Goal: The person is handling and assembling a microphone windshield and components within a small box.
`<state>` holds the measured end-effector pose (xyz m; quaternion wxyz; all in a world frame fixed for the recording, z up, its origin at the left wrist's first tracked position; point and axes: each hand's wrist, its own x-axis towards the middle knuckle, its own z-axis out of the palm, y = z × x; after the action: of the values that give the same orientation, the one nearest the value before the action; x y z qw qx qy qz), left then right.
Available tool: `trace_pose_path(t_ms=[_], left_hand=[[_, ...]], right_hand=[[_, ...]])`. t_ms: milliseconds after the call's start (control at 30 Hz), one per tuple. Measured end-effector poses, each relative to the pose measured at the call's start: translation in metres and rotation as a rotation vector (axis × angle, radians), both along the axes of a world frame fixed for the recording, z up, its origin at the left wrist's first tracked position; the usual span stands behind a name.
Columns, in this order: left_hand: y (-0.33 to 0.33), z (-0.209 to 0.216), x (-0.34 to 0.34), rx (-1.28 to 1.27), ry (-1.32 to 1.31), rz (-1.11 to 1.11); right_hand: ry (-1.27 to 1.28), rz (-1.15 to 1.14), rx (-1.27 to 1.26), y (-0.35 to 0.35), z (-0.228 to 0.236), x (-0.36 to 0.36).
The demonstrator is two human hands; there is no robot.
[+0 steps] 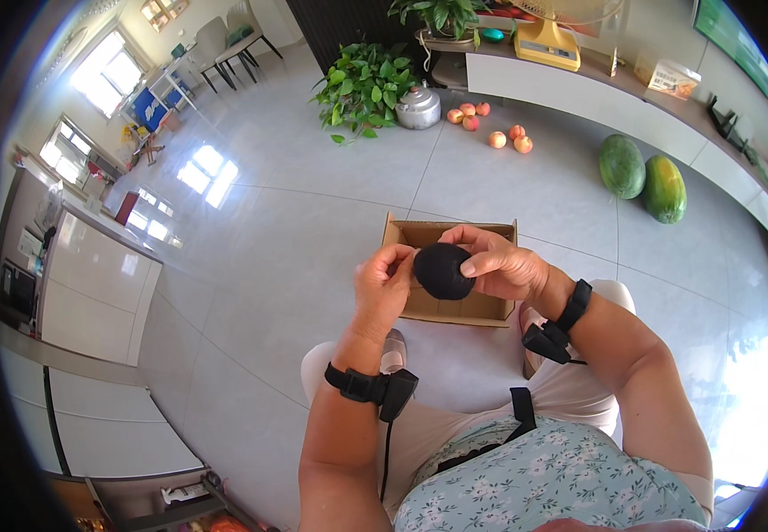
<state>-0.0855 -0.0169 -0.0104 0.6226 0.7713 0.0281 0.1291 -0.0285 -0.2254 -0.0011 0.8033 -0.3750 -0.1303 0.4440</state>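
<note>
A round black bundle, soft and fabric-like, is held up in front of me; I cannot tell its exact kind. My right hand grips its right side, thumb across the front and fingers behind. At its left edge, the fingertips of my left hand are pinched together, touching or very close to it. Below both hands an open cardboard box stands on the floor between my feet. The bundle and hands hide part of its inside.
Several peaches and two watermelons lie on the tiled floor ahead, before a low white TV cabinet. A metal kettle stands by a leafy plant. White cabinets line the left side.
</note>
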Motion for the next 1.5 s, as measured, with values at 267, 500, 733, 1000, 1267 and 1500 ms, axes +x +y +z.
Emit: trace_pose_path(t_ms=[267, 500, 733, 1000, 1267, 1500], left_hand=[[-0.007, 0.004, -0.005, 0.204, -0.080, -0.125], [-0.012, 0.011, -0.009, 0.305, -0.069, -0.234], [-0.014, 0.012, -0.013, 0.263, -0.018, -0.389], [-0.011, 0.021, -0.012, 0.172, -0.207, -0.351], [-0.030, 0.141, -0.058, -0.321, -0.650, -0.476], [0.054, 0.132, -0.114, -0.423, -0.713, -0.412]], right_hand=[[0.038, -0.142, 0.075, 0.000, 0.012, -0.001], [0.045, -0.251, 0.025, 0.000, 0.002, 0.004], [0.051, -0.447, -0.124, 0.008, 0.003, 0.003], [-0.455, -0.436, -0.516, 0.007, -0.015, 0.002], [-0.464, -0.393, -0.531, 0.001, -0.024, 0.004], [-0.448, -0.380, -0.550, 0.006, -0.002, 0.011]])
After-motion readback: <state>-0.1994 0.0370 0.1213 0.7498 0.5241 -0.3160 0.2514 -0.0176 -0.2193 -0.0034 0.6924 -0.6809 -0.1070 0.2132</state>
